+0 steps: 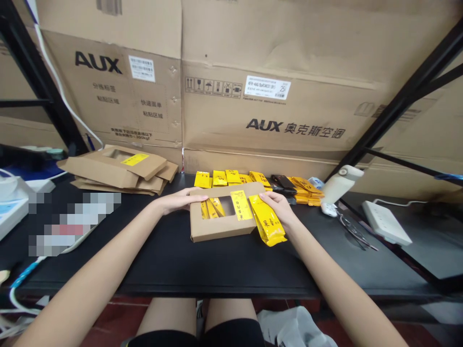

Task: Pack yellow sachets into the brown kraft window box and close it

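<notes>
A brown cardboard box (213, 230) with a cut-out window and a yellow label stands tilted in front of me. Through its window several yellow packets (212, 208) show inside. My left hand (181, 200) grips the box at its left end, thumb on the front face. At the box's right end, my right hand (277, 205) holds a yellow packet (268, 221) with dark lettering, its bottom hanging down. The right fingers behind the packet are hidden, so I cannot tell if they also touch the box.
Flattened cardboard boxes (144, 168) are stacked at the back left. Behind the box lie several yellow packets (220, 177) and black packets (282, 183). A white bottle (340, 185), glasses (356, 233) and a power strip (387, 221) are on the right. A phone (72, 231) lies left.
</notes>
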